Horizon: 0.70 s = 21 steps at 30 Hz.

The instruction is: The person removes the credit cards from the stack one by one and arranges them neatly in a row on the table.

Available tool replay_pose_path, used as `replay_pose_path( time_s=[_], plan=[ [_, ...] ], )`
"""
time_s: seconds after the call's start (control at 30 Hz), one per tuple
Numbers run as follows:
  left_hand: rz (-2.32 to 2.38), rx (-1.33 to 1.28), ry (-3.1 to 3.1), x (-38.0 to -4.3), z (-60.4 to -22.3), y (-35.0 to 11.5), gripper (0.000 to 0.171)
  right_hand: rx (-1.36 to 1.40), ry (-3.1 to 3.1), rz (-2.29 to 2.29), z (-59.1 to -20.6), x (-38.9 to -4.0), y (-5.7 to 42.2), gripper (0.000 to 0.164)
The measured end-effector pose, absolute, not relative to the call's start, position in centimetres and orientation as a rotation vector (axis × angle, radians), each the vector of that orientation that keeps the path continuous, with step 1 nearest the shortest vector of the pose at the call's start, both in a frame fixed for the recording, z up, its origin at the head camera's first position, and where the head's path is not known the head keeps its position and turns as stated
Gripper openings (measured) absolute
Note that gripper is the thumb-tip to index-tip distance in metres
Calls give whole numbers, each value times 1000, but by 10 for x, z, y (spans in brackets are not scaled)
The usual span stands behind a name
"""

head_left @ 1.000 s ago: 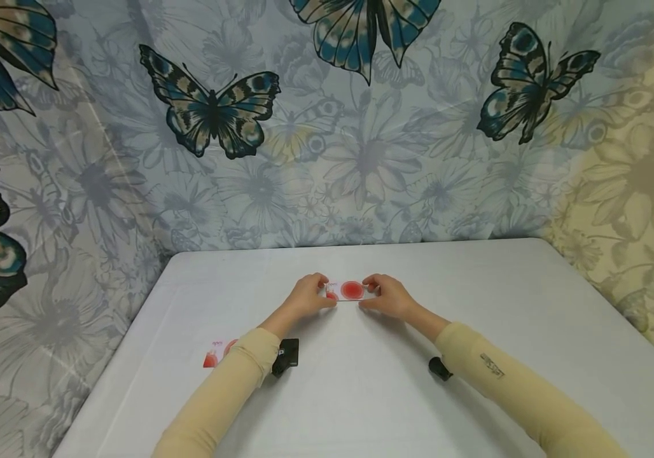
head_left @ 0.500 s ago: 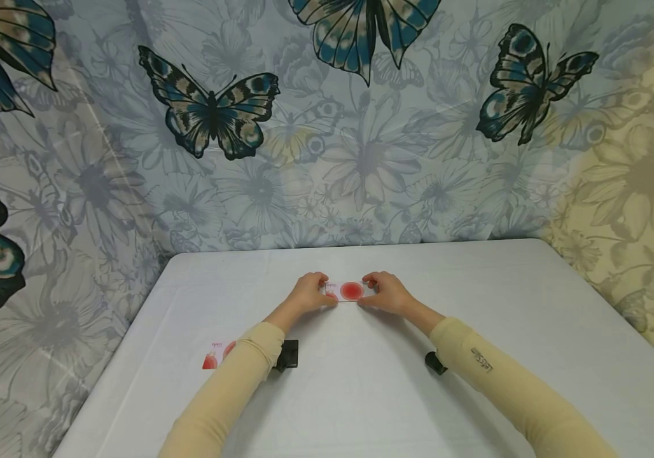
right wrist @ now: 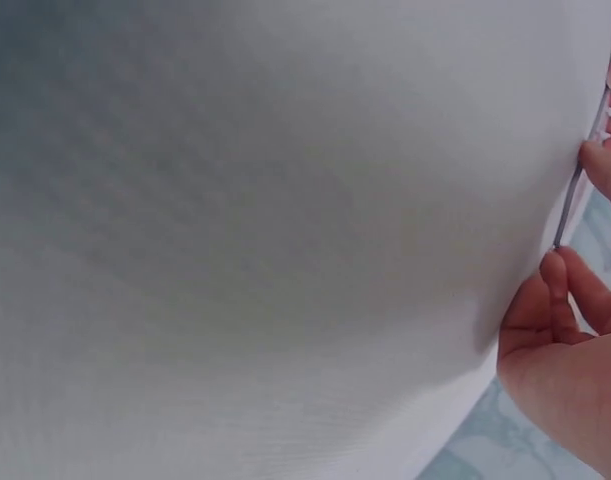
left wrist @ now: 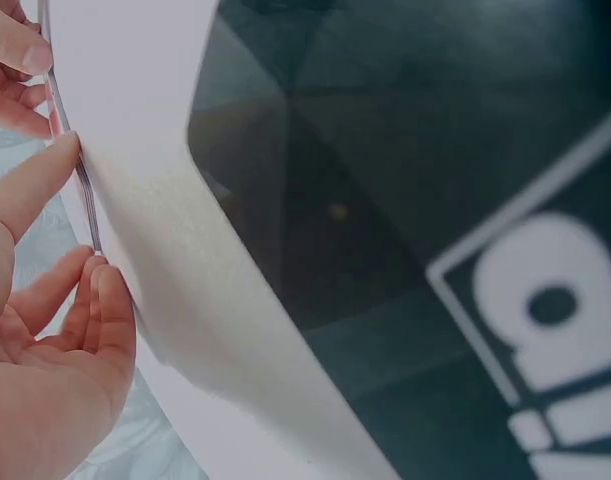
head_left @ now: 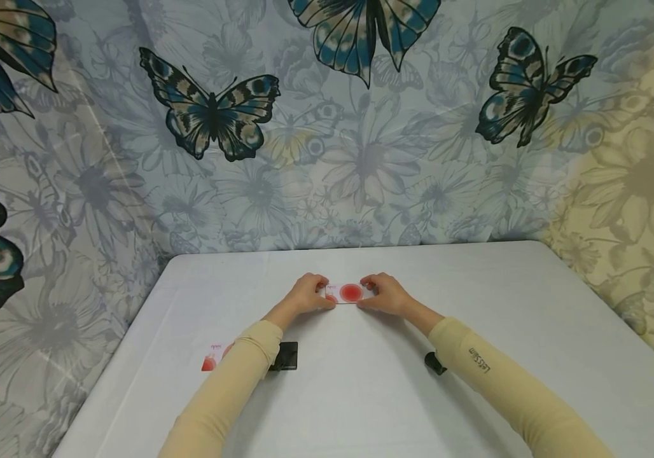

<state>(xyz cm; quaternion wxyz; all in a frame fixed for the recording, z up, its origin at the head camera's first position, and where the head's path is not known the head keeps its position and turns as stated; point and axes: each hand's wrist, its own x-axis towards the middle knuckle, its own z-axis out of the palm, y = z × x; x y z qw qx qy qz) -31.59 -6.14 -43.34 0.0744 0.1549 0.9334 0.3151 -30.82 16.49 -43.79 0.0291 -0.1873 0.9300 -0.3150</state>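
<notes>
Because the left sleeve [head_left: 221,387] partly hides the second printed card [head_left: 210,357], lowering it could drag that card askew. Toward the back of the worktop [head_left: 361,394], the left hand [head_left: 305,295] and right hand [head_left: 390,296] have the held card [head_left: 351,292] between them, fingers and thumbs clamped on its ends (whether it touches the surface, I cannot tell); uneven pulling might bend it, or a loose pinch let one end slip.
</notes>
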Motion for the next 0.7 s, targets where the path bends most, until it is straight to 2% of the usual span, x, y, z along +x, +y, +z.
replay_pose_path(
  time_s=[0.7],
  plan=[
    [893, 549, 2812, -316, -431, -63, 48, -686, 2868, -1026, -443, -310, 169, 44]
  ],
)
